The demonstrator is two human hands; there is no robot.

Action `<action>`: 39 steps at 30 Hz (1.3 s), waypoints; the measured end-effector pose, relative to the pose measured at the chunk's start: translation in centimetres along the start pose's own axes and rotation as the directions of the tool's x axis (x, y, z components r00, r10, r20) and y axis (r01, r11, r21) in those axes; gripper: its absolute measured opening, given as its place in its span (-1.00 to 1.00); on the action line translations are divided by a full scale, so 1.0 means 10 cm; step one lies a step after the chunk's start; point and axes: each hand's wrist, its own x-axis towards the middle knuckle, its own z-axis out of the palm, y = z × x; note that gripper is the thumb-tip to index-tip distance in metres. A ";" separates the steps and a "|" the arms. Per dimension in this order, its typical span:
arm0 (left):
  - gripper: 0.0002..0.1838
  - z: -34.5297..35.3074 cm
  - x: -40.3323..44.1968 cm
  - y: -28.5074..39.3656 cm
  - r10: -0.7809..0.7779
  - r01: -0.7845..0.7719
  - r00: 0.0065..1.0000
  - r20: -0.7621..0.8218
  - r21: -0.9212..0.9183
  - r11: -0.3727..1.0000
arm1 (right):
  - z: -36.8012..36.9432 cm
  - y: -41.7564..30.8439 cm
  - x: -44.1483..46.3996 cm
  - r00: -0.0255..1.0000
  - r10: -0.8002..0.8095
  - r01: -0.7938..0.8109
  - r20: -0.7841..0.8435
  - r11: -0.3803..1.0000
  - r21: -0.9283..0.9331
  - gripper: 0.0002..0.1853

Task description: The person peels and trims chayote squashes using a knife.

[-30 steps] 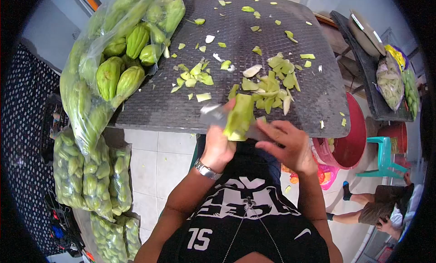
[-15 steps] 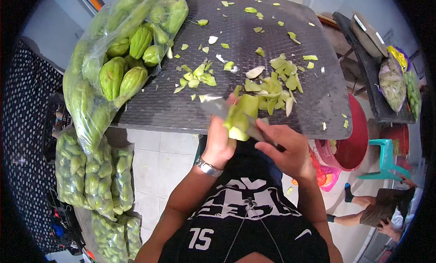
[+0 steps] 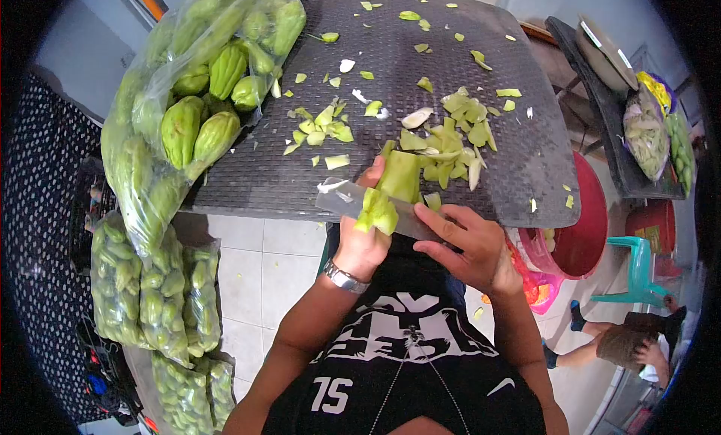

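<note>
My left hand (image 3: pixel 362 236), with a silver watch at the wrist, grips a pale green chayote (image 3: pixel 400 176) near the table's front edge. In my right hand (image 3: pixel 469 243) is a knife (image 3: pixel 342 197); its wide blade crosses in front of the chayote, pointing left. A cut green piece (image 3: pixel 377 212) lies on the blade. Just beyond my hands, a pile of green peelings (image 3: pixel 448 143) sits on the dark woven table (image 3: pixel 255 181). A smaller heap of peelings (image 3: pixel 323 125) is to its left.
A large plastic bag of chayotes (image 3: pixel 124 153) covers the table's left side. More filled bags (image 3: pixel 161 300) stand below it. On the right are a red tub (image 3: pixel 589 225), a green stool (image 3: pixel 635 277), a side table (image 3: pixel 601 127) with bags, and another person's legs (image 3: pixel 582 354).
The knife blade has swung forward across the chayote, and a cut piece now lies on it. At the lower right, the other person's legs and arm have shifted slightly.
</note>
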 end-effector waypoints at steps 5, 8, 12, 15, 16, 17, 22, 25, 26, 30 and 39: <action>-0.44 -0.04 0.06 -0.01 -0.050 0.050 0.999 0.005 -0.006 0.999 | -0.03 0.02 0.01 0.999 -0.032 0.032 0.000 0.999 0.006 -0.39; -0.43 0.10 0.01 -0.02 0.042 -0.029 0.994 -0.102 0.131 0.991 | -0.09 0.15 0.04 0.997 -0.032 0.033 -0.075 0.999 0.012 -0.43; -0.42 0.24 -0.10 0.26 -0.225 0.221 0.974 0.029 0.090 0.971 | -0.24 0.55 0.05 0.976 0.142 -0.139 -0.166 0.990 0.031 -0.49; -0.39 0.33 -0.15 0.32 -0.208 0.207 0.978 0.004 0.035 0.978 | -0.38 0.54 0.08 0.793 0.598 -0.607 0.115 0.759 0.235 -0.54; -0.40 0.31 -0.12 0.33 -0.211 0.211 0.977 0.005 -0.017 0.977 | -0.42 0.49 0.09 0.635 0.724 -0.771 0.271 0.572 0.280 -0.55; -0.42 0.32 -0.11 0.33 -0.205 0.205 0.979 -0.019 -0.024 0.979 | -0.40 0.48 0.09 0.641 0.716 -0.760 0.275 0.543 0.356 -0.55; -0.47 0.27 -0.03 0.30 -0.157 0.157 0.987 -0.027 -0.001 0.988 | -0.19 0.12 0.05 0.859 0.512 -0.499 0.025 0.824 0.266 -0.51; -0.49 0.20 -0.02 0.16 -0.008 0.009 1.000 -0.029 0.029 1.000 | 0.03 0.00 0.00 0.995 0.030 -0.013 -0.097 0.985 0.169 -0.46; -0.47 0.15 -0.02 0.16 -0.101 0.103 0.993 0.056 -0.036 0.994 | 0.03 -0.07 -0.01 0.998 0.038 -0.032 -0.049 0.992 0.125 -0.45; -0.42 0.26 -0.05 0.23 -0.184 0.185 0.982 0.050 -0.015 0.983 | -0.01 -0.19 0.01 0.998 0.047 -0.048 0.051 0.999 0.013 -0.43; -0.42 0.29 -0.06 0.20 -0.189 0.189 0.981 -0.036 -0.012 0.982 | 0.04 -0.11 0.02 1.000 -0.029 0.029 0.010 0.999 -0.033 -0.42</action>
